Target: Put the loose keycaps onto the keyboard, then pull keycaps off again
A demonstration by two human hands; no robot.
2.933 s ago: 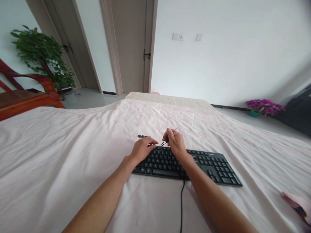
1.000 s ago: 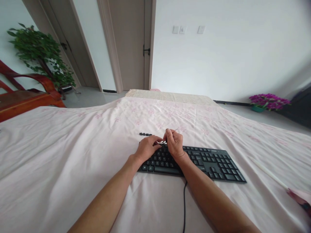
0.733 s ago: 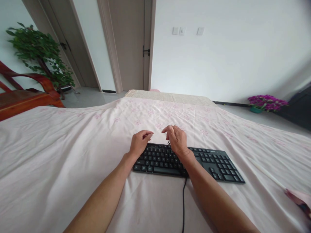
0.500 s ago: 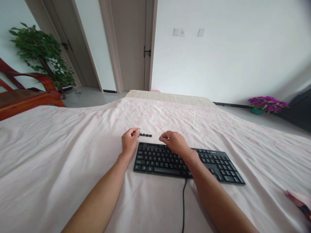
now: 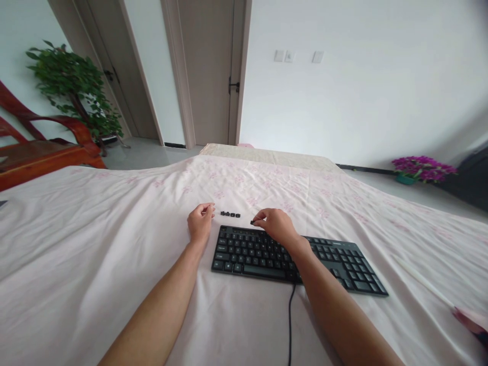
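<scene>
My right hand (image 5: 276, 223) is above the back edge of a black keyboard (image 5: 263, 273), pinching a small black keycap (image 5: 252, 222) between thumb and fingertips. Several loose black keycaps (image 5: 232, 215) lie in a short row on the cloth behind the keyboard, between my two hands. Just left of that row is my left hand (image 5: 200, 222), its thumb and fingers pressed together. Whether anything is inside that pinch is hidden. Part of the keyboard lies under my right wrist and forearm.
A pale pink flowered cloth (image 5: 133, 239) with folds covers the table. The keyboard's cable (image 5: 290, 320) runs toward me between my forearms. A whitish strip (image 5: 423, 283) lies at the right. A wooden chair (image 5: 57, 157) and a leafy plant (image 5: 72, 81) stand at the left.
My left hand has drawn slightly left, away from the row of keycaps. The keycap in my right fingers now shows clearly. The whole view has shifted a little.
</scene>
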